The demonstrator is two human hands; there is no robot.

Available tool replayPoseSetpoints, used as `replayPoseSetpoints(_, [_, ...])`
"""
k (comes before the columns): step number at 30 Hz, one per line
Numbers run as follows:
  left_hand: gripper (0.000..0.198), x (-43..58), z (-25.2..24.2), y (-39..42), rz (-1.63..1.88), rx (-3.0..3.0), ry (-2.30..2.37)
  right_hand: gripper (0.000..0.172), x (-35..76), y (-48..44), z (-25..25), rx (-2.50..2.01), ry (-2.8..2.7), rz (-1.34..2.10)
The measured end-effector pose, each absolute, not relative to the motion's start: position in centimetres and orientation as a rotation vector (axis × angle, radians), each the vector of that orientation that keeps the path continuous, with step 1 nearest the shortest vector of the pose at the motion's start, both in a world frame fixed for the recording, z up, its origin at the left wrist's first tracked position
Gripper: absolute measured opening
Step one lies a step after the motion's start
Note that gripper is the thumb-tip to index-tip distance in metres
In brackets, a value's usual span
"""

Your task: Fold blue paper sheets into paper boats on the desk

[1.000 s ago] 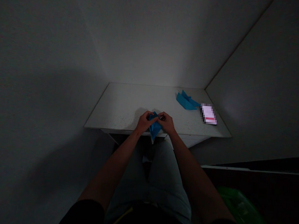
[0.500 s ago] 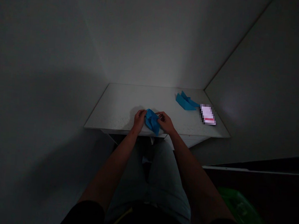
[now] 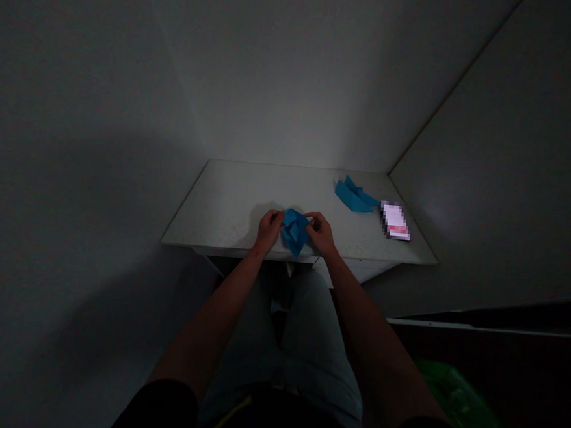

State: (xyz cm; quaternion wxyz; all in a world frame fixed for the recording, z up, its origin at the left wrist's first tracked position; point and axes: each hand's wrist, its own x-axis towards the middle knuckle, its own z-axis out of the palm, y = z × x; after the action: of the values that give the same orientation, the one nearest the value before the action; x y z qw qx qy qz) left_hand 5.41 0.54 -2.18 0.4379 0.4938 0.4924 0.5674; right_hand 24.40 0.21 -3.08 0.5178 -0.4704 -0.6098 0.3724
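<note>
The folded blue paper (image 3: 295,231) lies at the 6 o'clock edge of the white surface (image 3: 222,200), its lower tip reaching that edge. The left hand (image 3: 267,232) closes on it from 9 o'clock and the right hand (image 3: 319,234) from 3 o'clock, their fingers (image 3: 279,219) pinched on its side edges. It looks light, thin and easily crumpled, so the creased edges seem the best place to hold it. At 2 o'clock lies a second blue paper shape (image 3: 354,197), with a pixelated card (image 3: 395,220) just beside it.
</note>
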Motion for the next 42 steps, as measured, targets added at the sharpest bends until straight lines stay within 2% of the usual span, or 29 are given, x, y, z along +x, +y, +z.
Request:
replayPoseSetpoints(3, [0.04,5.8,-1.7,0.5,1.366,1.29,1.21,0.042,24.3,0.0,-2.8,-1.12,-1.489,0.923])
replayPoseSetpoints(8, [0.04,6.3,-0.3,0.3,1.34,1.452,1.236,0.074,23.8,-0.6,-2.7,-1.114,-1.585,0.961])
replayPoseSetpoints(15, [0.03,5.9,1.5,0.4,1.25,1.579,1.325,0.085,23.5,-0.5,-3.0,-1.215,-1.669,0.902])
replayPoseSetpoints(25, [0.028,5.5,1.8,0.9,1.217,1.483,1.346,0.054,23.8,0.0,-3.2,-1.183,-1.652,0.946])
replayPoseSetpoints(33, [0.024,4.7,2.7,1.7,1.19,1.373,1.44,0.044,24.4,0.2,-3.3,-1.041,-1.57,1.001])
replayPoseSetpoints(42, [0.025,3.7,3.4,2.4,1.151,1.493,1.617,0.042,24.6,-0.1,-3.0,-1.052,-1.49,0.956])
